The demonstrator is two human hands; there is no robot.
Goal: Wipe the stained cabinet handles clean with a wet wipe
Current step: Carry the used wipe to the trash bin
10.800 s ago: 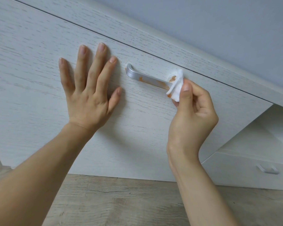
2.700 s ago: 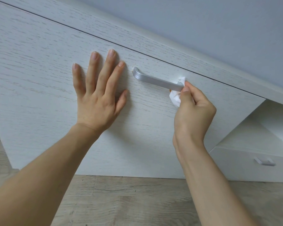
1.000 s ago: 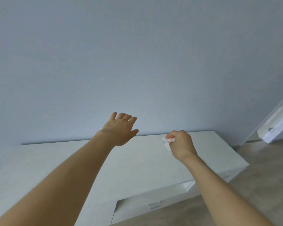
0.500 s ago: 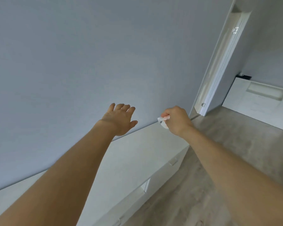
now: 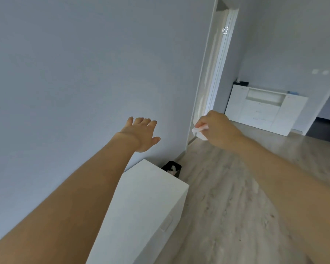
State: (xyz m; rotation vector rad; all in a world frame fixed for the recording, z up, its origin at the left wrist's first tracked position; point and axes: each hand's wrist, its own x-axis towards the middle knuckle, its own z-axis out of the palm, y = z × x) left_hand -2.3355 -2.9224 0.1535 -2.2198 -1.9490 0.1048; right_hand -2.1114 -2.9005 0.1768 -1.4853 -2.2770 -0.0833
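My right hand [image 5: 218, 130] is raised in the air, shut on a crumpled white wet wipe [image 5: 198, 131] that sticks out to the left of my fingers. My left hand [image 5: 141, 134] is stretched forward with fingers apart and holds nothing. Below them stands the low white cabinet [image 5: 141, 206], seen from above and from its right end. One pale handle [image 5: 166, 223] shows faintly on its front face. Both hands are well above the cabinet and touch nothing.
A small black bin [image 5: 172, 168] with white scraps inside stands on the floor just past the cabinet's far end, against the grey wall. Light wood flooring [image 5: 227, 197] spreads to the right. A white door frame [image 5: 211, 73] and another white cabinet [image 5: 265, 109] lie farther off.
The view has swung right and up from the cabinet front. Both hands have left the handle and door and are now raised in the air; the wipe stays in my right hand.
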